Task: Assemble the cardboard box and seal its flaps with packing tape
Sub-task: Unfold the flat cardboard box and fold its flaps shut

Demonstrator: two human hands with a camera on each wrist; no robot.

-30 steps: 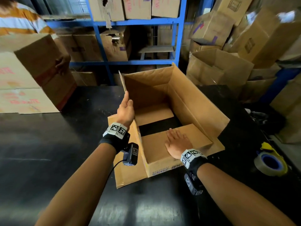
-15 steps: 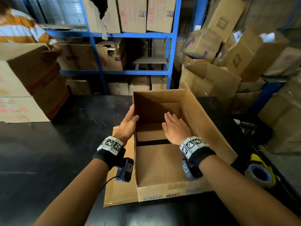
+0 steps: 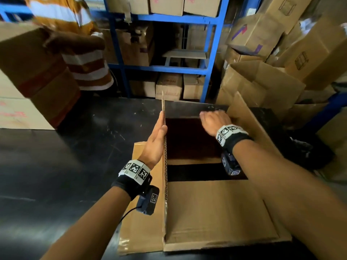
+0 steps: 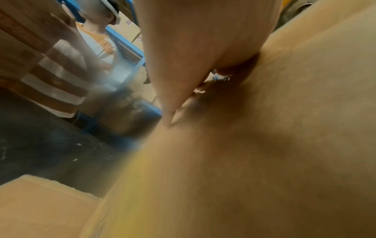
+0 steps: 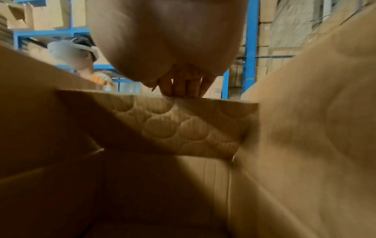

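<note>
An open brown cardboard box (image 3: 216, 212) stands on the black table (image 3: 65, 156) right in front of me. My left hand (image 3: 156, 136) lies flat, fingers straight, against the outside of the box's upright left panel (image 3: 165, 175); the left wrist view shows the fingers (image 4: 173, 99) along the cardboard (image 4: 264, 145). My right hand (image 3: 212, 120) reaches over the box, and its fingers (image 5: 183, 89) curl over the top edge of the far flap (image 5: 183, 125). The bottom flaps leave a dark gap (image 3: 197, 171) between them. No tape roll is in view.
A person in an orange and white striped shirt (image 3: 82, 59) stands at the far left, holding a large carton (image 3: 33, 62). Blue shelving (image 3: 163, 18) with cartons runs behind the table. Open and stacked boxes (image 3: 262, 81) crowd the right side.
My right hand left the near bottom flap and went forward to grip the far flap. The left panel now stands upright under my left palm. The striped-shirt person came closer with a carton.
</note>
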